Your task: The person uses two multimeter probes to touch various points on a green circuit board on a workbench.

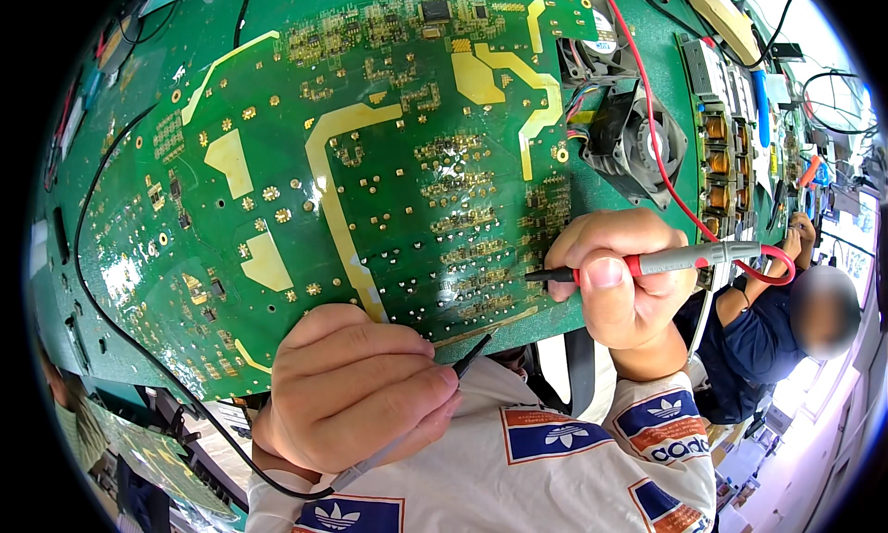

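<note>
A large green circuit board (361, 237) with gold traces and rows of small parts lies in front of me. My right hand (629, 274) pinches a grey and red test probe (684, 259), its black tip at the small parts near the board's right edge. A red lead runs from the probe's rear end. My left hand (356, 390) is closed round another test probe (370, 464), grey with a black tip, with a black lead at its tail. That tip points up and right by the board's near edge; whether it touches cannot be told.
Black cooling fans (636, 145) stand just right of the board. Beyond them is a module with copper coils (717, 159). The black lead (88, 265) curves over the board's left side. A person in dark clothing (754, 339) sits at the right; another board (157, 459) is at lower left.
</note>
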Motion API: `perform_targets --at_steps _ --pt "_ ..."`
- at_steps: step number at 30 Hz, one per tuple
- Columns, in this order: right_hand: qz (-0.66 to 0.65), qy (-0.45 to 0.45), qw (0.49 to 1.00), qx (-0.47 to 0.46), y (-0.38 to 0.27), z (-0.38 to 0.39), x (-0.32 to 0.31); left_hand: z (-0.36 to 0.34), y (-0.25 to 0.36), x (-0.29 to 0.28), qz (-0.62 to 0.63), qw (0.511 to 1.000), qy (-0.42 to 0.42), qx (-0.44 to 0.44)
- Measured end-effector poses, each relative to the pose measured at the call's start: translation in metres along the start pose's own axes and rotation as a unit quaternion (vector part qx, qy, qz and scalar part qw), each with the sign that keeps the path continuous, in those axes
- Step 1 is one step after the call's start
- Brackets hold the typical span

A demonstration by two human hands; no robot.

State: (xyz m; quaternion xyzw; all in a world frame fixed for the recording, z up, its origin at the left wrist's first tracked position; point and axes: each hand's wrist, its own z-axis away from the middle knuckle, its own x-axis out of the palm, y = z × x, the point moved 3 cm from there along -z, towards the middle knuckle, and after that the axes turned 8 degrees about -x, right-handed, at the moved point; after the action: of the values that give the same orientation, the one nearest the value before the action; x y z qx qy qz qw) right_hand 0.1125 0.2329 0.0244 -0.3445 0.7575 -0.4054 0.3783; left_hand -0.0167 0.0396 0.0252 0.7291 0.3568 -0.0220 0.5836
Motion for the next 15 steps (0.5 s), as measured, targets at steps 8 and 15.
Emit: perform_targets --at_steps 8,15 --pt "-0.027 0.017 0.999 -0.004 0.0050 0.0033 -0.0017 -0.0002 -0.0006 0.0016 0.002 1.000 0.003 0.001" --pt "-0.015 0.007 1.000 -0.015 0.0027 -0.0005 -0.0003 -0.0008 -0.0008 0.0011 0.003 1.000 -0.001 0.001"
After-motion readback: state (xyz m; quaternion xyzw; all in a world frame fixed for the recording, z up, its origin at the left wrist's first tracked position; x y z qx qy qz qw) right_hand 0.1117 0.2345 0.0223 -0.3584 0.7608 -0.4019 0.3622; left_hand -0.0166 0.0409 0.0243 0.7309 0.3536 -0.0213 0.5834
